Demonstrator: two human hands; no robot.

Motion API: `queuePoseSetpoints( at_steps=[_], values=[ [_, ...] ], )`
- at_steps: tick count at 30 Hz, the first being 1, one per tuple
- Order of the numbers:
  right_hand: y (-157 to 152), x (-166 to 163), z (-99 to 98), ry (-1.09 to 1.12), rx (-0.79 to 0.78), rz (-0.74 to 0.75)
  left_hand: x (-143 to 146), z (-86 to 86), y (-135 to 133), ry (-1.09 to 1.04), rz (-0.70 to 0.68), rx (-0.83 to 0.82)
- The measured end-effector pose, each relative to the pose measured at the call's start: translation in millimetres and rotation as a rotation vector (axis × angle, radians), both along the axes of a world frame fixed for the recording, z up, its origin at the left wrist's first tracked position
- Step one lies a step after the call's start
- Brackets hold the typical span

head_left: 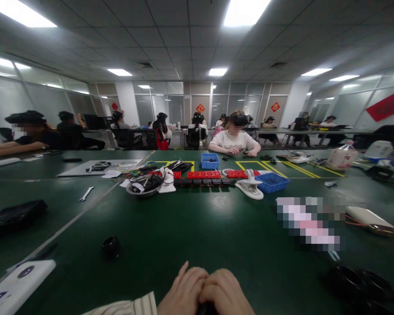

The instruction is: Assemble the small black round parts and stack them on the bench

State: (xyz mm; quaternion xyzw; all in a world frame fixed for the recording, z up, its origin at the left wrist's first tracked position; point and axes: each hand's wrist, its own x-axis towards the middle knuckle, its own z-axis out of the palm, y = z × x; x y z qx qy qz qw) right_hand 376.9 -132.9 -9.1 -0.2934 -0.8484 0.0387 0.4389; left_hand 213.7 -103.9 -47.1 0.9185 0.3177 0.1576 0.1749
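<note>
At the bottom middle, my left hand point(185, 291) and my right hand point(228, 291) meet, backs up and fingers curled inward. One finger of my left hand sticks up away from the others. Below and between the hands a sliver of a dark object point(206, 309) shows; the fingers and the frame edge hide the rest, so its kind is unclear. A striped cuff point(144, 303) covers my left wrist. Further left on the green table point(197, 223) stands a small black ring-shaped part point(110, 248), and similar black round parts point(346, 280) sit at the lower right.
Across the middle lie a red-and-black row of sockets point(204, 175), a white clip point(250, 186), a blue tray point(272, 182) and a bowl of cables point(144, 186). A wrench point(86, 194) and a white device point(19, 286) are on the left. A person point(235, 138) sits opposite.
</note>
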Motion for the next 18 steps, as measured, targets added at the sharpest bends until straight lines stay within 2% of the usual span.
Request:
queuePoseSetpoints(
  at_steps=[4,10,13,18],
  values=[
    [-2,-1,4.0,-0.068,0.076,-0.045,0,19.1,-9,-0.018,0.054,-0.015],
    [-8,0,9.4,-0.084,0.025,0.074,2,54.6,-2,-0.055,-0.130,-0.158],
    [-6,-1,4.8,-0.112,0.021,0.174,0,60.0,1,-0.040,-0.218,-0.211],
    [-5,1,7.6,-0.305,-0.014,0.317,-7,55.5,0,0.020,-0.241,-0.120]
  ],
)
